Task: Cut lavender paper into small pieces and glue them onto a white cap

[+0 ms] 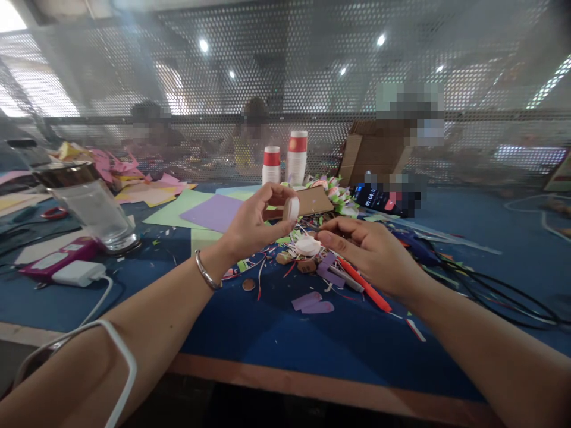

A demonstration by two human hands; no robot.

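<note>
Blue tabletop [250, 339] stretches under both hands, a perforated screen [307, 77] beyond them. Left hand [256, 223] pinches a small round piece [292, 209] between thumb and fingers, above the litter; it is probably light and somewhat stiff, perhaps crushable, so its edge seems the best hold. It shows a white rim and a brownish side. Below, between the hands, a white disc [307, 246] lies on scraps [285, 272]. Right hand [375, 252] has thumb and forefinger close together; I cannot tell whether they grip anything.

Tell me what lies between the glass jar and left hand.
A green sheet and, overlapping it, a purple sheet, plus small scraps; head view.
</note>
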